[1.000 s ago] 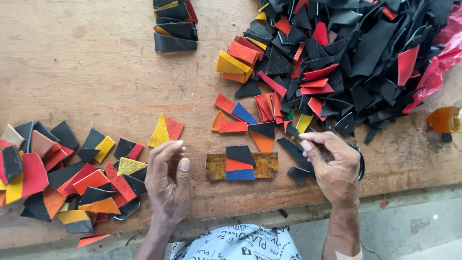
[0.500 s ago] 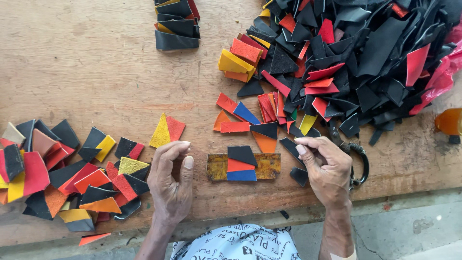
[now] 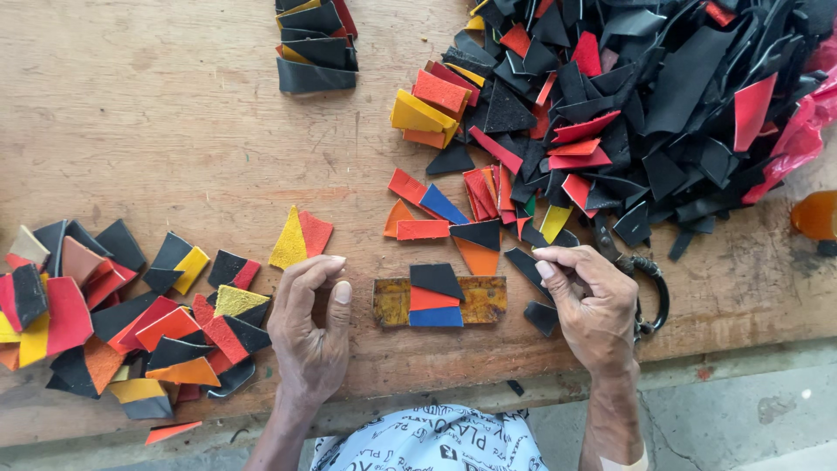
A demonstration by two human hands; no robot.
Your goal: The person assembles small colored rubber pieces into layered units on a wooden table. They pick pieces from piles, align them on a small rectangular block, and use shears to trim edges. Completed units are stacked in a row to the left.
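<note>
Nearest me, at six o'clock, my white printed shirt [image 3: 432, 440] is cut off by the bottom edge. Just above it my left hand [image 3: 309, 327] rests on the worn wooden tabletop [image 3: 157, 122], fingers curled loosely with the thumb standing apart; it holds nothing that I can see. My right hand [image 3: 593, 305], at four o'clock, has thumb and forefinger drawn close together. A dark scrap edge lies right at the tips, but I cannot tell whether I am actually pinching it.

Between my hands lies the mottled yellow-brown rectangular strip [image 3: 484, 301], with a black, an orange and a blue leather piece stacked across its middle, hiding that part of it. A small black leather scrap [image 3: 542, 317] sits just right of the strip, close to my right palm.

At three o'clock, dark metal scissors [image 3: 649, 279] are mostly hidden behind my right hand; only a looped handle shows.

At nine o'clock a spread of black, red, orange and yellow leather offcuts [image 3: 113, 314] runs off the left edge. A yellow and red triangle pair [image 3: 299, 237] lies just above my left fingers.

Farther out, at one o'clock, a big heap of mostly black leather scraps [image 3: 645, 96] is cut off at the top and right. At twelve o'clock a small stack of dark folded pieces [image 3: 316, 48] is cropped too. An orange translucent object [image 3: 815, 215] at the right edge is too cut off to identify.
</note>
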